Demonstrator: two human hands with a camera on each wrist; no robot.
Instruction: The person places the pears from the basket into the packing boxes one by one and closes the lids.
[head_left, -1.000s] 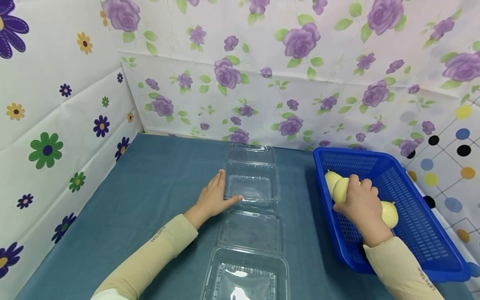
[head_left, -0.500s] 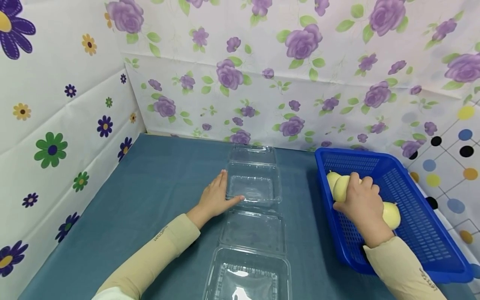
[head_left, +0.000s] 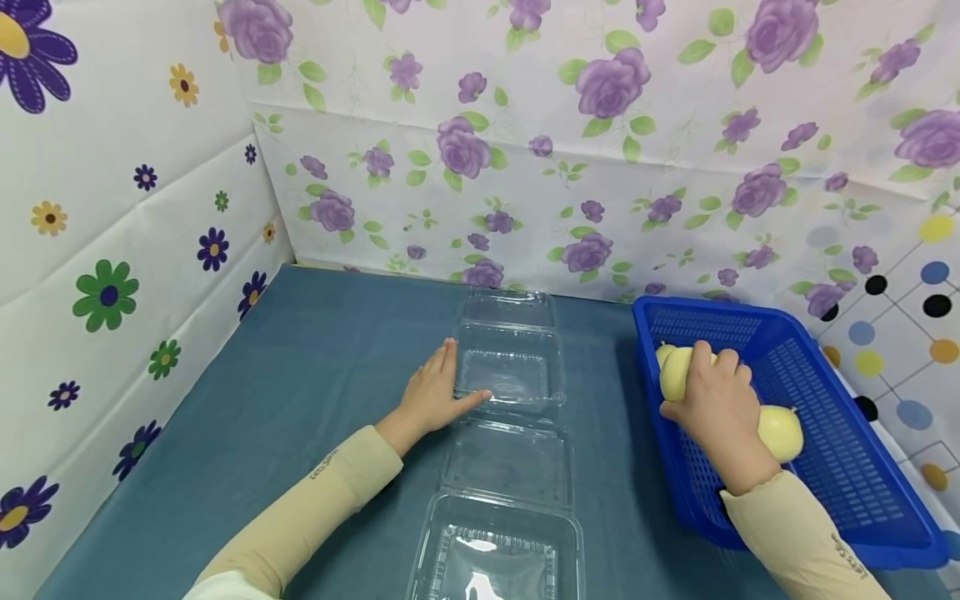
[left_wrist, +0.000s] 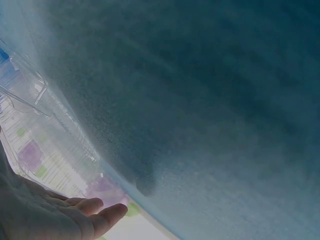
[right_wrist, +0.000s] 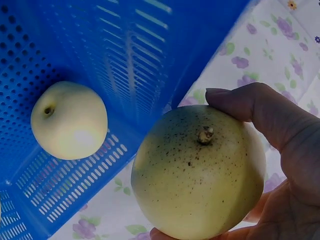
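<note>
The right hand grips a pale yellow pear with curled fingers, inside the blue basket, where another pear lies. The left hand lies flat, fingers straight, touching the edge of the far clear plastic container on the table

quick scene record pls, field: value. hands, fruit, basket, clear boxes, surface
left hand: flat on the table, fingers straight, against the left edge of the far clamshell box
right hand: grips a pear, stem showing, over the blue basket
fruit left in basket: at least two more pears, one by the wrist
clear boxes: two open clamshells in a row, far one and near box; both hold nothing
surface: blue-green table cloth
surround: floral sheets behind and at the sides
</note>
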